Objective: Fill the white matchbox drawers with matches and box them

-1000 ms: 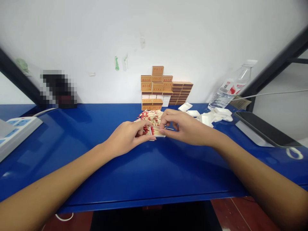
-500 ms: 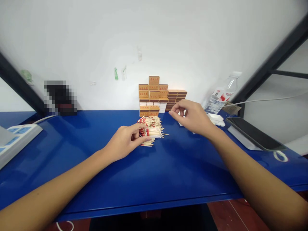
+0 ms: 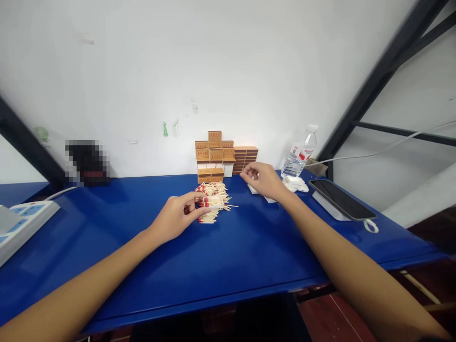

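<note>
My left hand (image 3: 174,214) pinches a small white matchbox tray (image 3: 216,206) at its left end. Red-tipped matches lie inside this tray, over a heap of loose matches (image 3: 217,188) on the blue table. To the right of the heap my right hand (image 3: 264,179) is held with thumb and fingertips together. Whatever may be between those fingertips is too small to make out. Beneath that hand, partly covered, are flat white pieces (image 3: 270,200). Orange matchboxes (image 3: 210,175) stand stacked behind the heap against the wall, with white ones among them.
A second stack of matchboxes (image 3: 245,159) shows its dark sides. Farther right are a water bottle (image 3: 297,156), a white object (image 3: 295,184) and a phone (image 3: 344,199) on a white stand. A power strip (image 3: 30,223) lies at left, before a blurred dark object (image 3: 89,164).
The view has shifted, so the scene sits lower and farther left. My left hand still holds the tray over the heap. My right hand stays right of the heap, fingertips together.
</note>
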The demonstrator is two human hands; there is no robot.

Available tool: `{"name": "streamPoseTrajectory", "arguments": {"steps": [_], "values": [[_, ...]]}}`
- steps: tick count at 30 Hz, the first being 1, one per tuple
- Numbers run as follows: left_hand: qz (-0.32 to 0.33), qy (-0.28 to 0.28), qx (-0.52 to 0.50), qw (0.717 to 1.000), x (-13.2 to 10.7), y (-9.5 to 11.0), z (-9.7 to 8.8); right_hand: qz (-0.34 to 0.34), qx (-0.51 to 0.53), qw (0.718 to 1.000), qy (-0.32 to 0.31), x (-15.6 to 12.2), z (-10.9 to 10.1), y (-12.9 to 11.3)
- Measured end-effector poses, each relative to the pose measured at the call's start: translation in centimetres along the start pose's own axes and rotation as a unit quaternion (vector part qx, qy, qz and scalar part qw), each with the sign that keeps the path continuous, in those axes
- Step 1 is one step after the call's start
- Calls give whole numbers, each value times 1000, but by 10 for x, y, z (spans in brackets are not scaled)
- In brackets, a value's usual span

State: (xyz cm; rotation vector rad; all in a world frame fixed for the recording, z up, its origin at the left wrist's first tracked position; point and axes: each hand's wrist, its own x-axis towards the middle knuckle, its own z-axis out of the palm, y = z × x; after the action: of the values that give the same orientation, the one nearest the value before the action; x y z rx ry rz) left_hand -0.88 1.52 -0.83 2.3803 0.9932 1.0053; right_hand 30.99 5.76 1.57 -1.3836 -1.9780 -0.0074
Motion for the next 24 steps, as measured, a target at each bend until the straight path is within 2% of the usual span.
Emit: {"name": "streamPoseTrajectory", "arguments": {"steps": [2,5,7,9,13,19,22,24], "values": [[1,7,-1,1000,0,-1,1,-27,75,997,-14,-6,6,-22],[10,18,-2,1000,-1,-3,2,-78,200,974,-71,-18,11,-55],[15,16,-3,1000,-1,-4,3,-118,215,965,-96,-24,11,-70],[16,14,-2,1000,-1,-4,3,-161,186,964,-97,-28,9,-78],[25,32,12,999,-2,-5,2,-198,153,963,-96,-32,7,-80],[25,30,14,999,-2,-6,2,-170,173,965,-95,-29,7,-79],[19,31,15,999,-2,-5,3,-122,128,984,-31,-19,0,-62],[15,27,12,999,-2,-4,2,-90,25,995,19,-11,-12,-41]]}}
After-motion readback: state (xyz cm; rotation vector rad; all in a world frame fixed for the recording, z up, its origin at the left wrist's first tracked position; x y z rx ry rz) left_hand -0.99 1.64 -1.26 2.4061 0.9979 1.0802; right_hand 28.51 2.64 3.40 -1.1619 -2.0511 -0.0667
